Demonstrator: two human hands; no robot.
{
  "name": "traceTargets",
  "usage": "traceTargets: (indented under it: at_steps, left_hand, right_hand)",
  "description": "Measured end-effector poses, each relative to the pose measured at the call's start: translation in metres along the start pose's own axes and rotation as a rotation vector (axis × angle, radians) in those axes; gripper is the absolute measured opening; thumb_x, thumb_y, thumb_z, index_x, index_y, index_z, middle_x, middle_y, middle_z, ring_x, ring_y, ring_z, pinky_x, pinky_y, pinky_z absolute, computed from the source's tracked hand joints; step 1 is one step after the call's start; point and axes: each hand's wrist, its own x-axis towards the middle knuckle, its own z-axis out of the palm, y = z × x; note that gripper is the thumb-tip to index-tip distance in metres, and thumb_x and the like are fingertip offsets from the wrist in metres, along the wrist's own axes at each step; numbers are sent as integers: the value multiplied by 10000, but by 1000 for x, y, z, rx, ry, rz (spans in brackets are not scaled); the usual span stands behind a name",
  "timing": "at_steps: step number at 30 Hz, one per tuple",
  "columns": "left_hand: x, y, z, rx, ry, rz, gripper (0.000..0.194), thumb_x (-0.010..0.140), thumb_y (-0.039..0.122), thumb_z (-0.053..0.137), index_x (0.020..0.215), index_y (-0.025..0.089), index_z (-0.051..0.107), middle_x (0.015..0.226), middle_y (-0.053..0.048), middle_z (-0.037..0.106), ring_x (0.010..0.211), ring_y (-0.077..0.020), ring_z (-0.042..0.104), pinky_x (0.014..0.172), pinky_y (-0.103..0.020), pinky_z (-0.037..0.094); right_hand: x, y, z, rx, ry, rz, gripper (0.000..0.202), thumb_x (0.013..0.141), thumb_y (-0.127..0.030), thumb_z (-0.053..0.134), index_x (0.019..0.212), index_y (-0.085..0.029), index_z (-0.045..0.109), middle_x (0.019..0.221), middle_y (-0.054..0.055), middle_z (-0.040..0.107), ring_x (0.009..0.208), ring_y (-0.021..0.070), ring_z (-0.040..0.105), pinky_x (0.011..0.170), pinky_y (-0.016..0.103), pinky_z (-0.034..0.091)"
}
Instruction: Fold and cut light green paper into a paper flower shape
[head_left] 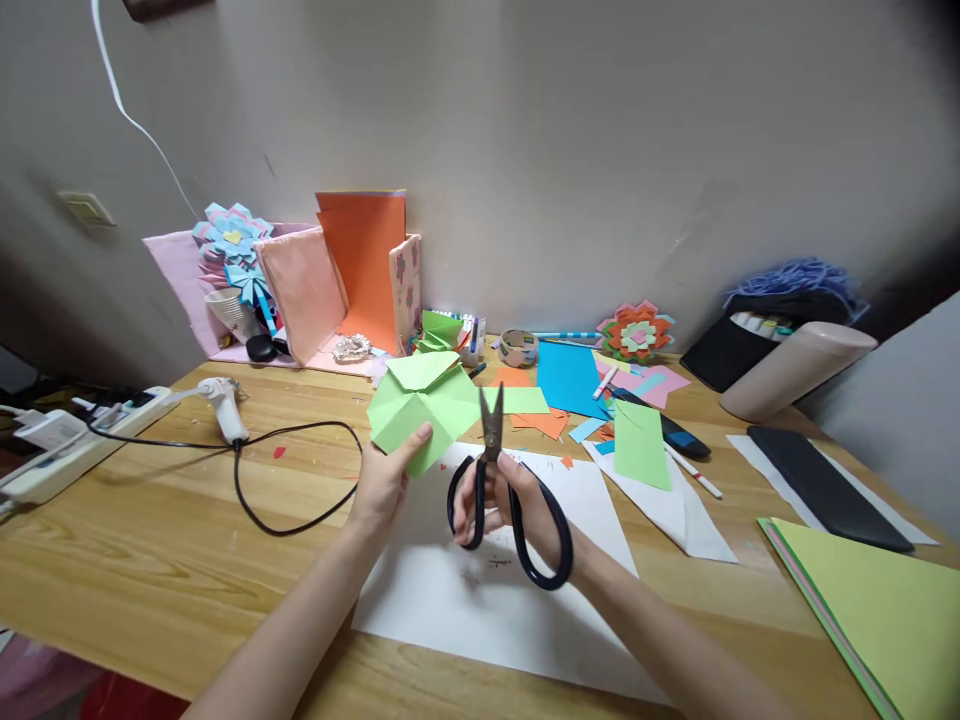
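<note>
My left hand pinches a folded light-green paper piece by its lower edge, thumb on top. Its several flaps spread out like petals above the table. In my right hand is a pair of scissors with black loop handles, blades pointing up and slightly apart. The scissors are just right of the green paper, not visibly cutting it. Beneath both hands lies a large white sheet with small dark marks. A green paper strip lies behind the blades.
A hot glue gun and its black cable lie left, beside a power strip. Blue paper, tape roll, a green rectangle and scraps are scattered behind. Stacked coloured paper sits front right; a layered paper flower leans on the wall.
</note>
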Motion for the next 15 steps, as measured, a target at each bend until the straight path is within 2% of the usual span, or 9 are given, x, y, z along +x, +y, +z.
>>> traceTargets:
  at_steps: [2,6,8,10,15]
  left_hand:
    - [3,6,0,-44,0,1,460,633,256,750,1065,179,612,1065,-66,666,979,-178,616,821,-246,482]
    - [7,12,-2,-16,74,-21,373,652,304,732,994,189,637,1030,-45,675,817,-143,655,709,-222,514]
    - [7,12,-3,20,98,-36,369,652,318,730,986,188,639,1033,-46,674,757,-131,657,634,-202,512]
    - [7,12,-3,39,107,-24,386,649,326,730,997,187,637,1070,-56,664,801,-144,657,635,-200,510]
    - [6,10,-1,29,76,43,411,663,320,722,1041,186,631,1159,-70,630,1049,-201,588,831,-259,484]
  right_hand:
    - [-10,-9,-3,-180,-198,-12,614,768,-720,324,771,-145,536,599,19,562,549,140,582,576,274,471]
    - [-23,-17,-9,-368,-378,73,776,718,-792,108,803,-144,528,554,4,507,520,138,549,550,267,447]
    - [-25,-16,-10,-391,-402,105,811,693,-800,51,805,-148,519,550,11,511,526,144,549,553,270,445]
    - [-24,-14,-9,-387,-375,122,823,679,-806,28,791,-151,514,549,16,513,524,148,549,552,274,446]
    - [-20,-12,-11,-305,-345,202,861,616,-843,16,764,-149,503,546,16,516,473,142,544,509,266,432]
